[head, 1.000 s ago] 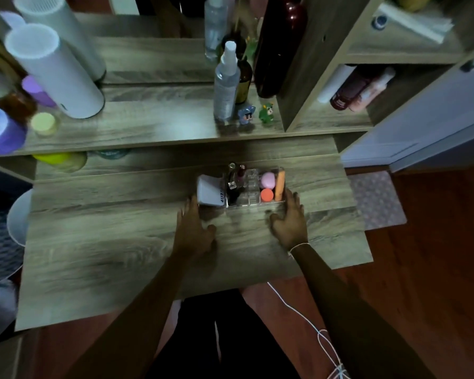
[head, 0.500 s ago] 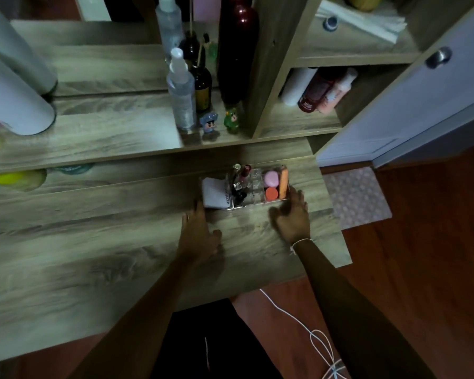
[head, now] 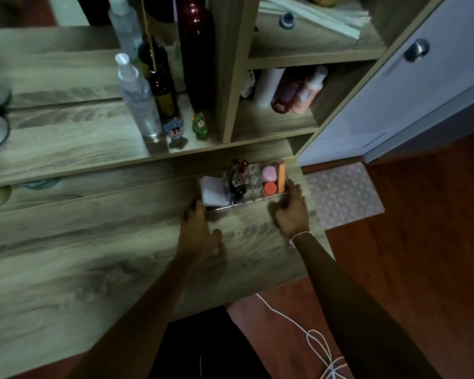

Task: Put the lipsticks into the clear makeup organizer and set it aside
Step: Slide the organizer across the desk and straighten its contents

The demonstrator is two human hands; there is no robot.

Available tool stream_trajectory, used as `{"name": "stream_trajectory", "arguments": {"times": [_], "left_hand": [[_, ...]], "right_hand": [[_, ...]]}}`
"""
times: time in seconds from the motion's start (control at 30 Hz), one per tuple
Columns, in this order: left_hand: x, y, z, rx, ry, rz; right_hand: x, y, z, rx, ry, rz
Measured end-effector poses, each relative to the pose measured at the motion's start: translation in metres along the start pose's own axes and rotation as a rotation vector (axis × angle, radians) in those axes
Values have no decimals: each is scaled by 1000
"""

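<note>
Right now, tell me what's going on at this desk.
A person has both hands on a clear makeup organizer at the far right of the wooden desk. The left hand is at its near left corner, the right hand against its right end. Lipsticks already stand inside, beside a pink sponge, an orange sponge and a white case.

The clear makeup organizer [head: 253,199] sits at the far right of the wooden tabletop [head: 93,269], lipsticks [head: 238,176] upright in its middle cells. The left hand [head: 200,233] rests at its near left corner, the right hand [head: 292,212] against its right end. Behind, on the shelf [head: 66,143], a spray bottle [head: 138,99] stands left of two figurines [head: 186,128].
</note>
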State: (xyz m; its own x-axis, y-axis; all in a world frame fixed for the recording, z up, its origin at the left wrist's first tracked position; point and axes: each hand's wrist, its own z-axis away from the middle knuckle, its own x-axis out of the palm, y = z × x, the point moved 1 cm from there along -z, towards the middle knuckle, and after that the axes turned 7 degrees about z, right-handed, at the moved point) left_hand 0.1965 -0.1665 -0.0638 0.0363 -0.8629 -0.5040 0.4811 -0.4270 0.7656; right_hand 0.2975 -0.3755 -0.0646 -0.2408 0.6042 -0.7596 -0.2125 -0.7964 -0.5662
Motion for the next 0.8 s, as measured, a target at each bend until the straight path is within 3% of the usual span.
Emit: {"name": "stream_trajectory", "arguments": {"times": [0.8], "left_hand": [[6, 13, -5, -17, -25, 0]], "right_hand": [[-4, 10, -12, -27, 11, 5]]}}
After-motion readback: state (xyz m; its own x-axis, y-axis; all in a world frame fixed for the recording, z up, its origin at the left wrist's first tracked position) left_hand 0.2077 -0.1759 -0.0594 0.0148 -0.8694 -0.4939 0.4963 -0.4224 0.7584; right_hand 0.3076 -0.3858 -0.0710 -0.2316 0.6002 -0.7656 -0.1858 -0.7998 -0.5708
